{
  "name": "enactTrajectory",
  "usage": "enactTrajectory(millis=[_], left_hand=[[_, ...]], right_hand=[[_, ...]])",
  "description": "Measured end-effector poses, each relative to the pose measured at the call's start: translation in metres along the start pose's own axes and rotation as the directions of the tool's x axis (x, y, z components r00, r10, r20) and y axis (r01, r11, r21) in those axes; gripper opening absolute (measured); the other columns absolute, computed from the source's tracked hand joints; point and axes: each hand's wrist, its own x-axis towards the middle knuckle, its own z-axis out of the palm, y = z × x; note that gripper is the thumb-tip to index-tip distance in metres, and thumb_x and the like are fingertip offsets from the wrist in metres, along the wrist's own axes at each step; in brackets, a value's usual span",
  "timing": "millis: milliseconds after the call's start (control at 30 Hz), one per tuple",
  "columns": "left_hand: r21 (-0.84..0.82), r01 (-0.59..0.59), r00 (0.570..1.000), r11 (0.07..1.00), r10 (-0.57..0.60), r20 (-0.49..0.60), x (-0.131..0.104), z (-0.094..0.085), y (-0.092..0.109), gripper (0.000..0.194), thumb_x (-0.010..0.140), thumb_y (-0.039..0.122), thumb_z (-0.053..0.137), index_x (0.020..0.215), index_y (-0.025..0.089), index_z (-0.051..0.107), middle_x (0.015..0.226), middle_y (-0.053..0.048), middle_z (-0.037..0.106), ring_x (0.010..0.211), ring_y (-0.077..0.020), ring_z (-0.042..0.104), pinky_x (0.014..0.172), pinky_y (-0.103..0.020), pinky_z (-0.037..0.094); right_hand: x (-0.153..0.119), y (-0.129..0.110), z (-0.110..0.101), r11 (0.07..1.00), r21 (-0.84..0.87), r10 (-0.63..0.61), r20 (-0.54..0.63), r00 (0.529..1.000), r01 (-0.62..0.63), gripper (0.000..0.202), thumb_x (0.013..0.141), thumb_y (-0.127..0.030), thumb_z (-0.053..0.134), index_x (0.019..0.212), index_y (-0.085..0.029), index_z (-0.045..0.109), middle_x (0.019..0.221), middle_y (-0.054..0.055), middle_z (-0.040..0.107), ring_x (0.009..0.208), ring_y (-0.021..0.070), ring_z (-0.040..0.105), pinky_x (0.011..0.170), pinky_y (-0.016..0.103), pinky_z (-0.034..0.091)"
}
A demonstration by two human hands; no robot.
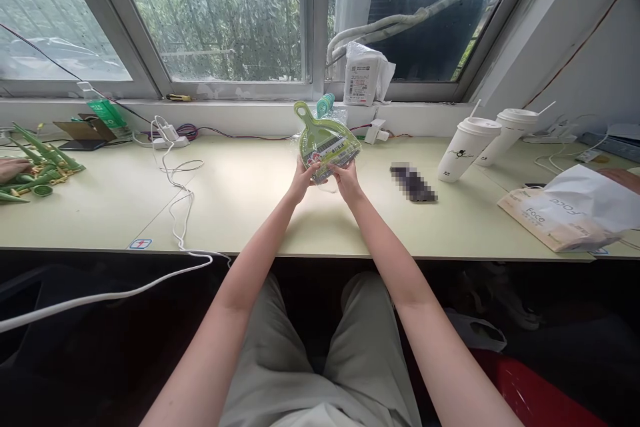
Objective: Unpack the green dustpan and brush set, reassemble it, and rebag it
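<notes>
Hands [325,180] around packaged green dustpan [326,141]

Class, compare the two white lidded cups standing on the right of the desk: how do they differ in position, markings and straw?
The near cup stands closer to the person; the far cup sits behind it, partly hidden. The near cup shows a dark print on its side; none is visible on the far cup. The near cup's straw leans left, the far cup's right. Both are white, lidded and upright.
</notes>
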Motion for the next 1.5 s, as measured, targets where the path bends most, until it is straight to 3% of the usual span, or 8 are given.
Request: enactTrajectory(millis=[167, 433, 667, 833, 933, 1033, 1200, 1500], left_hand=[[0.01, 0.003, 0.999, 1.0, -0.003, -0.039, 0.004, -0.003, -0.005, 0.067, 0.079, 0.032, 0.067, 0.137, 0.029, 0.035, 0.138, -0.009, 0.056, 0.11, -0.0263, 0.065, 0.078, -0.042, 0.063], [-0.034, 0.006, 0.999, 0.999, -0.008, -0.036, 0.002, -0.003, 0.0, 0.064, 0.076, 0.029, 0.067, 0.132, 0.028, 0.036, 0.135, -0.008, 0.057, 0.101, -0.0257, 0.069, 0.079, -0.048, 0.064], [-0.079, 0.074, 0.993, 0.994, -0.08, -0.087, 0.007, -0.011, 0.001, 0.062, 0.071, 0.025, 0.066, 0.127, 0.027, 0.04, 0.128, -0.007, 0.061, 0.095, -0.0232, 0.07, 0.076, -0.046, 0.065], [-0.178, 0.115, 0.95, 0.977, -0.161, -0.269, 0.017, -0.032, 0.007, 0.048, 0.071, 0.02, 0.062, 0.117, 0.024, 0.047, 0.116, -0.005, 0.065, 0.097, -0.021, 0.069, 0.077, -0.04, 0.064], [-0.207, 0.158, 0.92, 0.965, -0.22, -0.323, 0.019, -0.044, 0.01, 0.037, 0.074, 0.019, 0.058, 0.11, 0.021, 0.053, 0.107, -0.006, 0.067, 0.096, -0.0193, 0.068, 0.076, -0.032, 0.064], [-0.244, 0.213, 0.907, 0.946, -0.284, -0.311, 0.016, -0.053, 0.011, 0.034, 0.076, 0.017, 0.056, 0.11, 0.018, 0.057, 0.101, -0.007, 0.068, 0.087, -0.0166, 0.068, 0.069, -0.024, 0.062], [-0.174, 0.368, 0.896, 0.913, -0.399, -0.195, 0.009, -0.065, 0.015, 0.043, 0.074, 0.017, 0.059, 0.118, 0.016, 0.058, 0.09, -0.007, 0.069, 0.062, -0.0143, 0.066, 0.047, -0.021, 0.054], [-0.036, 0.557, 0.827, 0.83, -0.558, -0.07, 0.004, -0.063, 0.011, 0.044, 0.079, 0.013, 0.065, 0.122, 0.011, 0.056, 0.089, -0.014, 0.074, 0.068, -0.0197, 0.073, 0.047, -0.02, 0.054]], right_hand=[[0.001, 0.002, -0.001, 0.998, 0.05, 0.036, -0.02, 0.999, -0.035, 0.076, 0.063, -0.02, 0.083, 0.128, -0.029, 0.046, 0.123, 0.003, 0.066, 0.116, 0.0228, 0.065, 0.103, 0.04, 0.055], [0.008, -0.005, -0.007, 0.978, 0.164, 0.147, -0.121, 0.982, -0.126, 0.019, 0.076, -0.014, 0.067, 0.093, -0.021, 0.062, 0.091, 0.002, 0.074, 0.096, 0.0186, 0.071, 0.097, 0.036, 0.058], [0.011, -0.01, -0.017, 0.974, 0.054, 0.222, -0.074, 0.972, -0.218, 0.015, 0.074, -0.023, 0.075, 0.084, -0.02, 0.064, 0.085, 0.003, 0.075, 0.093, 0.0206, 0.073, 0.102, 0.042, 0.056], [0.012, -0.029, -0.037, 0.946, -0.323, 0.035, 0.184, 0.982, 0.027, 0.048, 0.063, -0.028, 0.086, 0.107, -0.02, 0.068, 0.119, 0.01, 0.07, 0.118, 0.0291, 0.064, 0.111, 0.052, 0.046], [0.008, -0.036, -0.041, 0.756, -0.592, -0.229, 0.162, 0.96, 0.28, 0.058, 0.062, -0.023, 0.087, 0.116, -0.028, 0.067, 0.147, 0.005, 0.052, 0.147, 0.0302, 0.034, 0.121, 0.057, 0.028], [0.003, -0.036, -0.041, 0.598, -0.71, -0.34, 0.197, 0.92, 0.373, 0.053, 0.066, -0.021, 0.085, 0.115, -0.034, 0.068, 0.154, -0.001, 0.042, 0.154, 0.0274, 0.013, 0.124, 0.059, 0.016], [0.007, -0.027, -0.04, 0.595, -0.706, -0.373, 0.18, 0.91, 0.384, 0.005, 0.084, -0.03, 0.071, 0.082, -0.031, 0.075, 0.135, 0.001, 0.058, 0.145, 0.0273, 0.032, 0.121, 0.056, 0.024], [0.012, -0.009, -0.048, 0.61, -0.78, -0.281, -0.047, 0.959, 0.14, 0.02, 0.079, -0.043, 0.073, 0.079, -0.023, 0.073, 0.119, 0.01, 0.059, 0.122, 0.0291, 0.047, 0.104, 0.047, 0.043]])
